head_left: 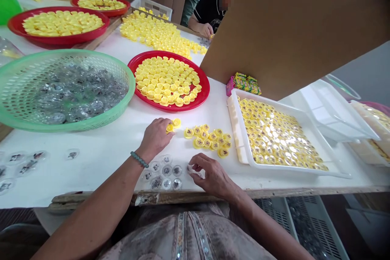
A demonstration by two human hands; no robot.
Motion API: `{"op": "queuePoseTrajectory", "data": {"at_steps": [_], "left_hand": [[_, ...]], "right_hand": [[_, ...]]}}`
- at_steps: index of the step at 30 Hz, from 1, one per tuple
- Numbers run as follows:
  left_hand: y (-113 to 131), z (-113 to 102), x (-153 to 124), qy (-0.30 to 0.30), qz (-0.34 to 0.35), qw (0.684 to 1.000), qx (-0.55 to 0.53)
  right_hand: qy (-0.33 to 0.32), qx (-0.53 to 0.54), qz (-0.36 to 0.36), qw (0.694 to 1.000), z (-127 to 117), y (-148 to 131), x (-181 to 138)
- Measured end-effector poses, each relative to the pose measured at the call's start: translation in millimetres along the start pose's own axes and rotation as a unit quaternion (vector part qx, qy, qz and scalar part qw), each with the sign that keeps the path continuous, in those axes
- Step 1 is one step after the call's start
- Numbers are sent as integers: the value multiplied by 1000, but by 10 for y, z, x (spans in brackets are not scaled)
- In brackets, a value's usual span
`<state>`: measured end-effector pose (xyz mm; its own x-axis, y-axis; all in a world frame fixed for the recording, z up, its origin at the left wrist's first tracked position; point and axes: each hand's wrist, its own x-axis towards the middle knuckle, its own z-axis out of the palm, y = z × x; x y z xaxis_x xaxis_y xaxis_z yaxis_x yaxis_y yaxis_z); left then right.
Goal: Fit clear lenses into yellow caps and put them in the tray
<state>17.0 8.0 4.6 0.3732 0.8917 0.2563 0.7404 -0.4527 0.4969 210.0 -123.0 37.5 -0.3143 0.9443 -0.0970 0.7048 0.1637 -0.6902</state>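
My left hand (157,138), a beaded bracelet at its wrist, has its fingers closed on a small round yellow plastic piece (170,128). Another yellow piece (176,122) lies just past its fingertips. Lower right, my right hand (213,176) pinches a clear round plastic cover (195,171), partly hidden by the fingers. Between the hands, several clear discs with dark printed pictures (166,170) lie on the white table. Beyond my right hand sits a cluster of yellow pieces with pictures in their middles (213,140).
A red tray (204,85) of yellow pieces stands ahead, a green basket (129,101) of clear discs to the left. On the right are a white tray (335,172) of picture pieces and a tilted cardboard sheet (289,28). Another person (210,10) works across the table.
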Motion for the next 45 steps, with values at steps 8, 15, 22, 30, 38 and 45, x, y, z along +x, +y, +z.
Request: {"op": "queuePoseTrajectory", "data": {"at_steps": [8,15,22,30,38,45], "left_hand": [[158,-137,-35,53,-30,971,-230],[273,-154,-71,-257,-155,775,-556],[273,-175,-48,-140,-195,757,-608],[272,-210,-32,-125,-182,782,-583],[257,-161,-40,-122,-176,785,-581],[291,-141,-53,-104,-171,783,-589]], "right_hand": [[106,157,5,982,25,70,196],[178,304,-12,936,11,-32,410],[199,368,60,906,23,-40,620],[215,435,116,867,-27,-85,697],[212,471,103,850,-11,-59,720],[218,575,108,781,52,-129,768]]}}
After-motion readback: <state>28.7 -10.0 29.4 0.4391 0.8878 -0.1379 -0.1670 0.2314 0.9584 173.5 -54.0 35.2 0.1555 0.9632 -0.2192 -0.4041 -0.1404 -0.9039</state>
